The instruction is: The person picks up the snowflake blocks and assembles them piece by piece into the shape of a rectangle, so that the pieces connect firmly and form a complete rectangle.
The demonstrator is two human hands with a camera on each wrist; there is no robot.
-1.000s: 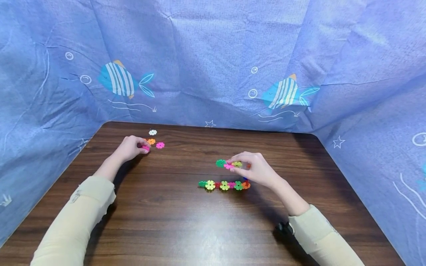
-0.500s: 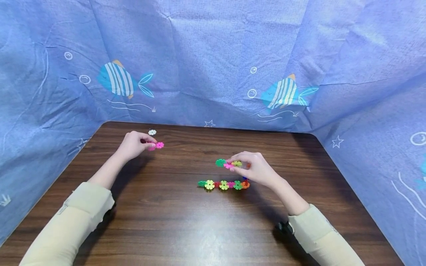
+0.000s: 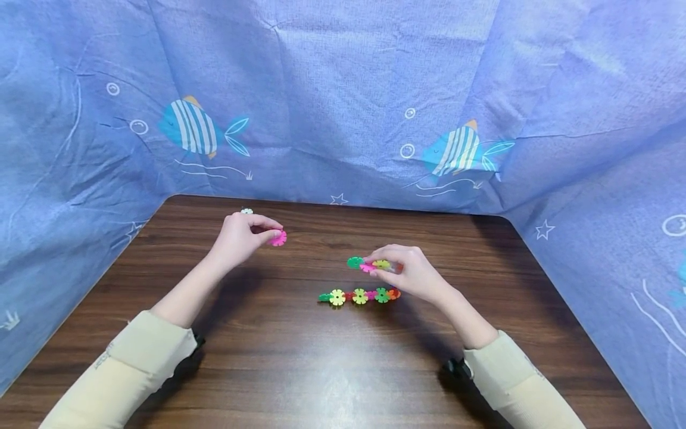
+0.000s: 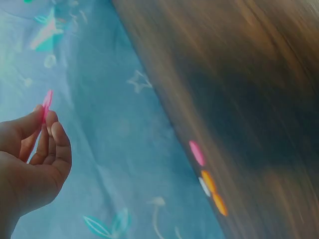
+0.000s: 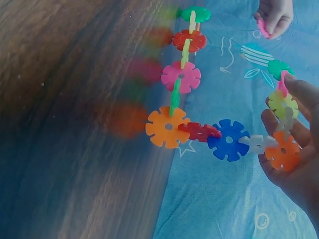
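My left hand (image 3: pixel 243 238) pinches a pink notched flower disc (image 3: pixel 278 238) between thumb and fingers, raised above the table. In the right wrist view that same pink disc (image 5: pixel 262 27) shows edge-on at the top. My right hand (image 3: pixel 412 271) grips one end of a chain of interlocked flower discs, by a pink disc (image 3: pixel 367 268) with a green disc (image 3: pixel 355 263) at the tip. The chain bends in a U: orange (image 5: pixel 283 151), clear, blue (image 5: pixel 229 140) and red pieces lead to a corner orange disc (image 5: pixel 168 127), then a long row (image 3: pixel 359 297) nearer the wearer.
Loose discs lie at the far left of the table (image 3: pixel 300 369): a white one (image 4: pixel 205 186), a pink one (image 4: pixel 197 153) and two orange ones (image 4: pixel 220 204). A blue cloth (image 3: pixel 343 89) printed with fish hangs behind and beside the table.
My left hand has gone from the loose discs at the far left toward the right, lifting a pink disc. My right hand stays nearly still with the chain.
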